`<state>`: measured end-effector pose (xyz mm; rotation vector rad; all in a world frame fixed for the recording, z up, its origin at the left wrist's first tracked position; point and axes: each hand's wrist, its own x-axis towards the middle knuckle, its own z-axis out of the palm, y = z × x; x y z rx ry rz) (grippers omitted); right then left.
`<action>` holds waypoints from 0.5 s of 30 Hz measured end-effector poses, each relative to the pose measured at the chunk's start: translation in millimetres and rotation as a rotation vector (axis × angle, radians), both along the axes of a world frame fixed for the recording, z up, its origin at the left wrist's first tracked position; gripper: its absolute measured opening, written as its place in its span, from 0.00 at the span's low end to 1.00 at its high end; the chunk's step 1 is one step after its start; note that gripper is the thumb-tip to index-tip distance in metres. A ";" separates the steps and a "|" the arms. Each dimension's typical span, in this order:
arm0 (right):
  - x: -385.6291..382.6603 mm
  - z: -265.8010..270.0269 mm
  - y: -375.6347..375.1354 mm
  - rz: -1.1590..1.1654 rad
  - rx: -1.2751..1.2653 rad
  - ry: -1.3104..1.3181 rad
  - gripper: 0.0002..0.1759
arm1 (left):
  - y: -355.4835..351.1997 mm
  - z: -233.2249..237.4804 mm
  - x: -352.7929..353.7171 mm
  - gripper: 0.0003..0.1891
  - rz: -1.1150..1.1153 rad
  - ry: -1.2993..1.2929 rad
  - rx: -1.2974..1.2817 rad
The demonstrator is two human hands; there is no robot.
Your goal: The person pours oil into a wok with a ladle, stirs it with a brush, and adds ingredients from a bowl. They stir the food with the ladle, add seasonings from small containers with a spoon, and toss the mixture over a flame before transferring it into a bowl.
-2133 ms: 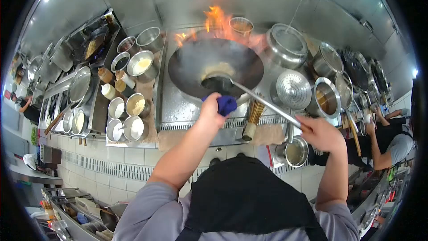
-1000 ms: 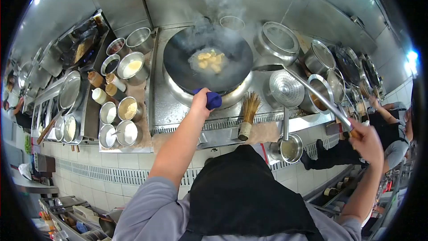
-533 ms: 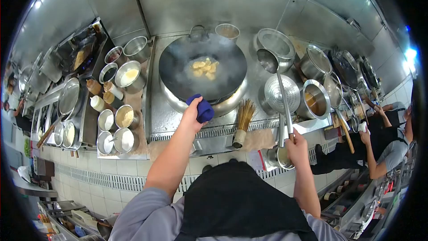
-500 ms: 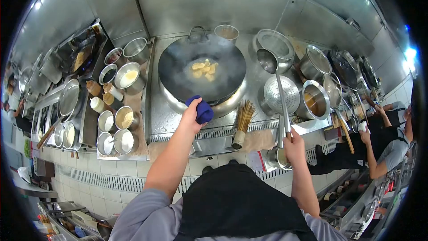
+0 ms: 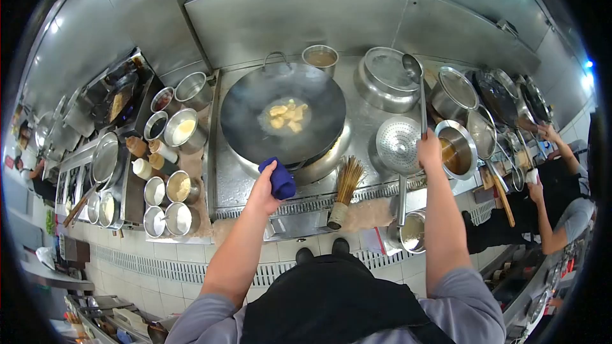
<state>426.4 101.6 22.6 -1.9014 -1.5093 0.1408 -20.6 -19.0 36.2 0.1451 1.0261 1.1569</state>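
Note:
My left hand (image 5: 262, 188) is closed round a folded dark blue cloth (image 5: 281, 180) at the near rim of a large black wok (image 5: 245, 111). Pale yellow chunks of food (image 5: 288, 114) sit in a little bubbling liquid at the wok's bottom, under thin steam. In my right hand (image 5: 430, 151) is the handle of a long metal ladle (image 5: 412, 67), its bowl raised at the near right edge of a steel pot of water (image 5: 386, 70). Below that hand lies a perforated strainer (image 5: 398, 143) with its handle toward me.
A bamboo brush (image 5: 347, 181) lies at the stove's front edge. Steel containers (image 5: 182, 188) and sauce bottles (image 5: 145, 169) crowd the left side. To the right are a pot with brown liquid (image 5: 456, 153) and a mesh strainer (image 5: 481, 130). A co-worker (image 5: 561, 197) stands at far right.
My right hand has moved up and away from me, carrying the ladle's bowl toward the back right near the water pot. My left hand stays on the cloth at the wok.

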 end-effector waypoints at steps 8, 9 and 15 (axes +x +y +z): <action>-2.9 63.3 44.4 0.060 -0.415 0.380 0.09 | -1.8 -0.5 5.5 0.19 -0.029 0.030 -0.112; 11.4 47.4 43.7 0.115 -0.282 -0.142 0.13 | -3.7 -0.3 5.3 0.19 -0.009 0.003 -0.112; -49.5 124.4 -45.4 -0.030 -0.318 -0.268 0.26 | -3.6 -6.8 1.0 0.19 -0.045 -0.031 -0.023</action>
